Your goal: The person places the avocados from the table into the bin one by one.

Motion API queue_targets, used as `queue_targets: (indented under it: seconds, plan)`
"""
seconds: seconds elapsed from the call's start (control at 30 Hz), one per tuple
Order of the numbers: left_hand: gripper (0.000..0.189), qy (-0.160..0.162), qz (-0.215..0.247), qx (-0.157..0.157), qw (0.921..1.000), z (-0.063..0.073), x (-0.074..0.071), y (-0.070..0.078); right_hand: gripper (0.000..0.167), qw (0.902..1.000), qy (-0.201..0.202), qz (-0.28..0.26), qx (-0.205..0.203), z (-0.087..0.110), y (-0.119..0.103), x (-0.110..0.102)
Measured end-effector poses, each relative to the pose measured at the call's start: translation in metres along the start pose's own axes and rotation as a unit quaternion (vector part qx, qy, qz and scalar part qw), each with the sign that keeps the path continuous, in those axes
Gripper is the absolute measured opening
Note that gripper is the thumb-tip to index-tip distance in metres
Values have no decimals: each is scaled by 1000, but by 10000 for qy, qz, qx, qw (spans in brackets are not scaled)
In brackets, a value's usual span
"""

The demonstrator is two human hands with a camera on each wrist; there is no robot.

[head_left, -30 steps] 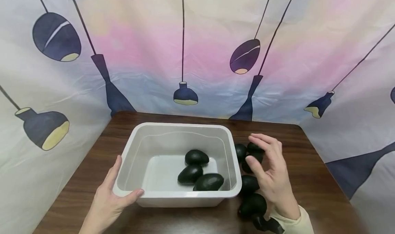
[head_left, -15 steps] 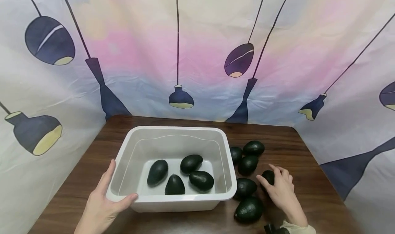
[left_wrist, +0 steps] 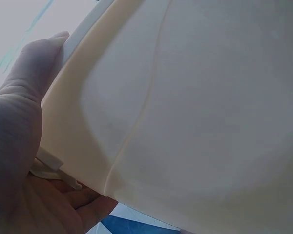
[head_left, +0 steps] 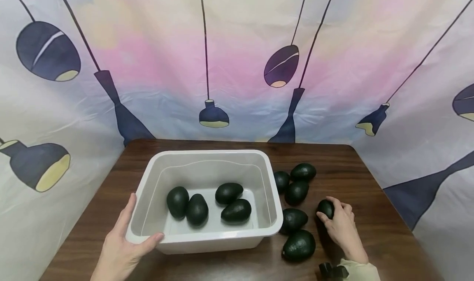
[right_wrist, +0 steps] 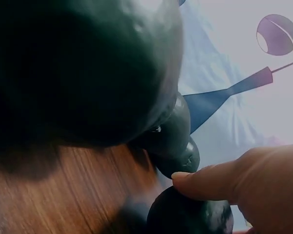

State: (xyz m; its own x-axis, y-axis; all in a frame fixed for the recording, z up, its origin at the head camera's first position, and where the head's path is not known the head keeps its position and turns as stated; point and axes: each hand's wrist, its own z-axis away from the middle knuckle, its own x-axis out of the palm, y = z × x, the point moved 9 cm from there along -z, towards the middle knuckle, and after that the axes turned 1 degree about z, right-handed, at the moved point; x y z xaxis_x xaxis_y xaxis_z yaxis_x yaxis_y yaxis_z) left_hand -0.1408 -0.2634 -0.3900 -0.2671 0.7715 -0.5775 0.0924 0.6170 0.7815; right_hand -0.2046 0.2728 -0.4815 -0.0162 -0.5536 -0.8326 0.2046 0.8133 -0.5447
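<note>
A deep light-grey plastic bin [head_left: 211, 245] stands on the table with several dark green avocados [head_left: 197, 210] inside, lying in two pairs. My left hand [head_left: 120, 242] holds its near left corner, thumb on the rim; in the left wrist view the fingers [left_wrist: 95, 209] go beneath the bin's edge. Right of the bin, my right hand [head_left: 343, 227] grips an avocado [head_left: 326, 209] at the table surface between thumb and fingers. In the right wrist view one fingertip presses on that avocado [right_wrist: 185, 214], while a nearer avocado [right_wrist: 88, 73] fills the upper left.
Several loose avocados [head_left: 299, 246] lie in a line along the bin's right side, some against its wall. The dark wooden table [head_left: 374, 235] ends at a fabric backdrop [head_left: 248, 67] printed with hanging lamps. A black strap device [head_left: 332, 271] sits at my right wrist.
My right hand has moved from beside the bin's right rim down and right onto a loose avocado. Another avocado has come into view in the bin, and those inside have rolled into new places.
</note>
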Motion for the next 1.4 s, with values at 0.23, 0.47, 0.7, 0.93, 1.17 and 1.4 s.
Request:
queue_targets:
  seconds: [0.23,0.47,0.7,0.93,1.17,1.4]
  plan:
    - [111,-106,129,-9,9999,-2,2,2,67,9996,37,-253,145,0,0,-4]
    - [111,-91,46,-39,9999,-2,-2,5,74,9991,244,-351,19,3,-14,-17]
    - [111,-84,83,-21,9999,-3,-2,6,68,9879,1307,-644,-524,13,-42,-48]
    - [112,-118,176,-36,9998,-2,1,4,61,9452,2329,-1212,-1940,26,-99,-79]
    - [111,-113,189,-141,9997,-1,1,2,68,8962,2320,-1746,-3353,51,-175,-102]
    - [111,-68,168,-156,9997,-1,1,2,58,8511,1639,-1977,-4579,90,-241,-106]
